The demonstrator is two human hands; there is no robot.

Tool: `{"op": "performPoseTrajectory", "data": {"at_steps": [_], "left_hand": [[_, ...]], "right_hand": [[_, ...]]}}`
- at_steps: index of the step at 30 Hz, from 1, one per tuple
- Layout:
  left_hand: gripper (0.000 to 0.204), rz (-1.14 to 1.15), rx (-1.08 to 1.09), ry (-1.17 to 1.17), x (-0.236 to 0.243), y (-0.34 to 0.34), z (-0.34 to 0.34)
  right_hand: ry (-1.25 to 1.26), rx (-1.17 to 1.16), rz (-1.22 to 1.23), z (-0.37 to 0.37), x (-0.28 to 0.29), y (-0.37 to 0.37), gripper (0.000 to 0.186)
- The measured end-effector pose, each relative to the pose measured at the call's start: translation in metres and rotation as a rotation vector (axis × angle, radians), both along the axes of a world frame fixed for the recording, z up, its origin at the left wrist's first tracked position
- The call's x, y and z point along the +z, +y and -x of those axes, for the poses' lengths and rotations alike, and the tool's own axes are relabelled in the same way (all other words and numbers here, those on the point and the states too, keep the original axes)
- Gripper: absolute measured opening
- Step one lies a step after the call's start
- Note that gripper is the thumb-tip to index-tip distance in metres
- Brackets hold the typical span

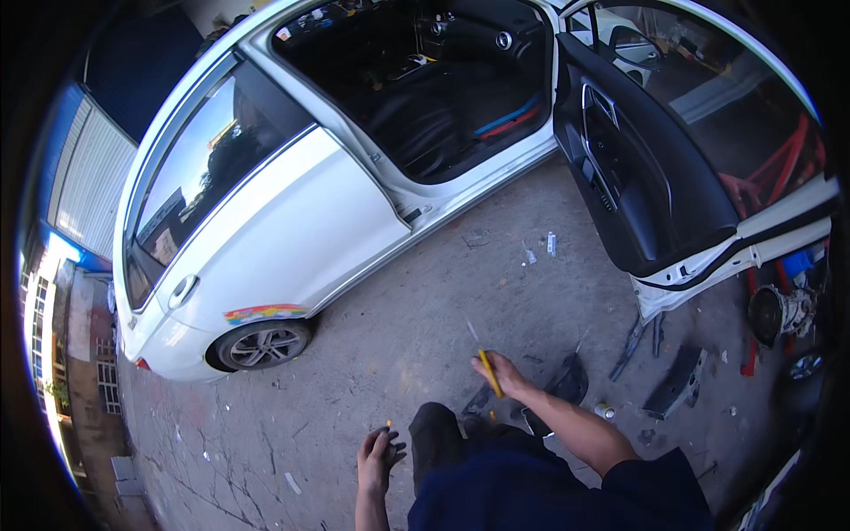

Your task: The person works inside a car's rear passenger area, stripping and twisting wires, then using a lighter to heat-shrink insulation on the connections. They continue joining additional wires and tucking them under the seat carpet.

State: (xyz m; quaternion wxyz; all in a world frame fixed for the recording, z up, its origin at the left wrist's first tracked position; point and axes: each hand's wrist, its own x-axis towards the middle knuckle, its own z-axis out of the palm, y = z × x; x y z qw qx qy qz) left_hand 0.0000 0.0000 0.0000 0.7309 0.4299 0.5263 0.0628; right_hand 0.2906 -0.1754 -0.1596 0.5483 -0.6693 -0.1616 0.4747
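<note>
My right hand [506,375] is closed around the yellow handle of a screwdriver [489,372]. Its thin shaft points up and away from me, over the concrete floor. Lower and to the left, my left hand [381,457] has its darkened fingers curled together. A small yellow piece [389,423] shows at those fingertips; its exact kind is too small to make out. Both hands are apart from the white car [292,208] in front of me. Its front door [655,159] stands swung out at the right, with a black inner panel.
Black plastic parts [676,382] lie on the floor to the right, near a small can [604,410]. Beyond the door edge are a round metal part [779,314] and red stands. The car's rear wheel [263,345] is at the left. Paper scraps [551,243] litter the concrete.
</note>
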Motion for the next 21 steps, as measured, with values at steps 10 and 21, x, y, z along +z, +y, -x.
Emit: {"op": "performPoseTrajectory", "data": {"at_steps": [10,21], "left_hand": [[0.055,0.18,-0.595,-0.226,-0.01,0.151,-0.382],[0.063,0.551,-1.137,-0.148,-0.019,0.218,-0.672]], "right_hand": [[0.243,-0.411,-0.277,-0.132,0.13,0.168,0.045],[0.154,-1.033,-0.173,-0.343,0.13,0.194,0.036]]}}
